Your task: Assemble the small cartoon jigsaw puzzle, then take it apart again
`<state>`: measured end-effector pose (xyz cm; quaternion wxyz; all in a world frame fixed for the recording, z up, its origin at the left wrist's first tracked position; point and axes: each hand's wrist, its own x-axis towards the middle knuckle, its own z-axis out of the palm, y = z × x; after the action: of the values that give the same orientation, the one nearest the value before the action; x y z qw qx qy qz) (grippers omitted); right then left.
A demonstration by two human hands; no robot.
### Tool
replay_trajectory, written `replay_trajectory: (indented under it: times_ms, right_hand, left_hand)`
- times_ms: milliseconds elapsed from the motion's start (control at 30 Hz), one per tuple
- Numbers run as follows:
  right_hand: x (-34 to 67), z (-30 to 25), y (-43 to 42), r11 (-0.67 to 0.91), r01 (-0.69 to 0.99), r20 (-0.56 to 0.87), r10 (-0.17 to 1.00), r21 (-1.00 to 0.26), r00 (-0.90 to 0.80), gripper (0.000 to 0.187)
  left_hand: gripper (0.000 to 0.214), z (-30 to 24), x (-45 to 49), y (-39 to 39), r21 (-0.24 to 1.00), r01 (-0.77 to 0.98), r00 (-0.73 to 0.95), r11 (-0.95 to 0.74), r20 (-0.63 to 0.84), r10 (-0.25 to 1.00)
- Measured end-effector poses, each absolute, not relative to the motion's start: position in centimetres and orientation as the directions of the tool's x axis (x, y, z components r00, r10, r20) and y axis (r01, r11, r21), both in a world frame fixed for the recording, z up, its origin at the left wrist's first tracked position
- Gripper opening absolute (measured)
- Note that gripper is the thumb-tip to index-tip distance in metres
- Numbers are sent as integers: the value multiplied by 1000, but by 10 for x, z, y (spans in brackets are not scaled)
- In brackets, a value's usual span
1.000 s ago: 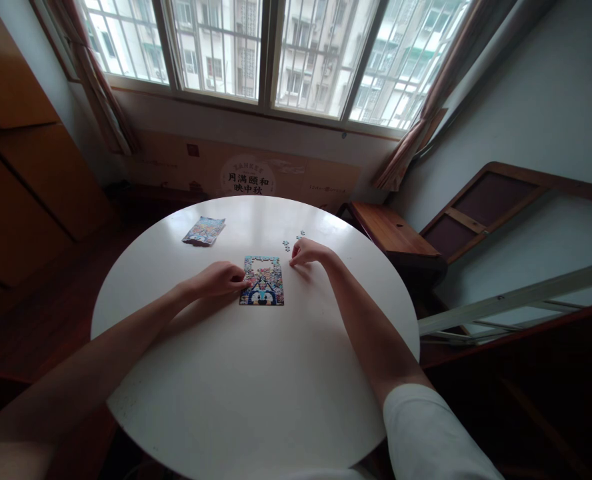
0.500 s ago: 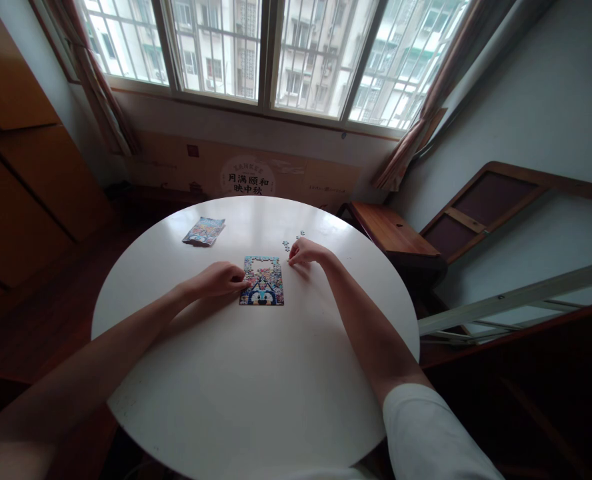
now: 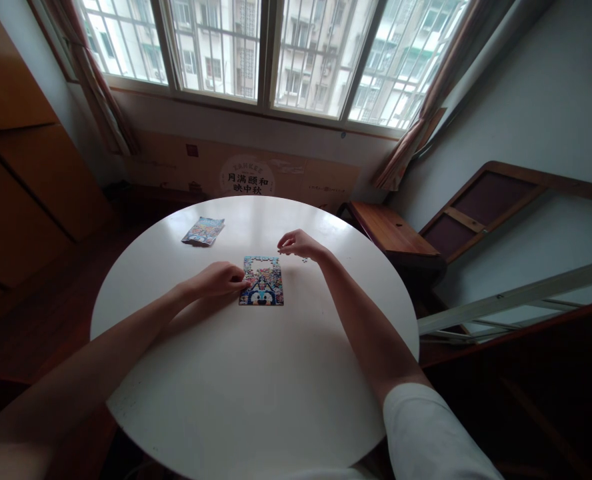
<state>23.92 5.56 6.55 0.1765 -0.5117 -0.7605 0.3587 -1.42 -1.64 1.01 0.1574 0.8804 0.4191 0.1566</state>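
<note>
A small jigsaw puzzle (image 3: pixel 266 293) lies flat on the white round table (image 3: pixel 256 387), with a blue cartoon figure low in its picture and a white gap near its top. My left hand (image 3: pixel 222 277) is curled closed at the puzzle's left edge, its fingertips pressing on that edge. Above the puzzle's top right corner, my right hand (image 3: pixel 300 244) pinches a tiny puzzle piece (image 3: pixel 279 251) between thumb and fingers. A loose puzzle piece (image 3: pixel 305 260) shows just under that hand; others behind it are hidden.
A colourful printed packet (image 3: pixel 204 231) rests at the table's far left. Beyond the table stand a wooden stool (image 3: pixel 391 230) on the right and orange-brown cabinets (image 3: pixel 26 180) on the left. A barred window (image 3: pixel 266 60) spans the far wall.
My right hand has lifted from the loose pieces and moved left and slightly away, carrying a piece to above the puzzle's top right corner. My left hand has stayed put.
</note>
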Motion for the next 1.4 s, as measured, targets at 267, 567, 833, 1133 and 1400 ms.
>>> replay_trajectory:
  times_ms: [267,567,833,1133,1400]
  right_hand:
    - [202,44,52,360,440,17,789,-823,-614,11]
    - [190,31,46,443,500,14,759,-744,-651,12]
    - [186,29,41,502,548,53,768,-669,-638,16]
    - [189,28,44,513,583,71,785,-630,-615,17]
    - [198,27,52,495,594,78,806,-634,-587,14]
  left_hand:
    - [50,10,-14,-15,385,695,605,-607,141,783]
    - [50,11,-13,-16,384,686,611,-618,157,776]
    - [50,13,-12,-17,387,686,613,-616,148,776]
    - [49,11,-13,-15,385,672,623,-633,169,764]
    - [50,12,-13,-18,398,680,617,-616,144,774]
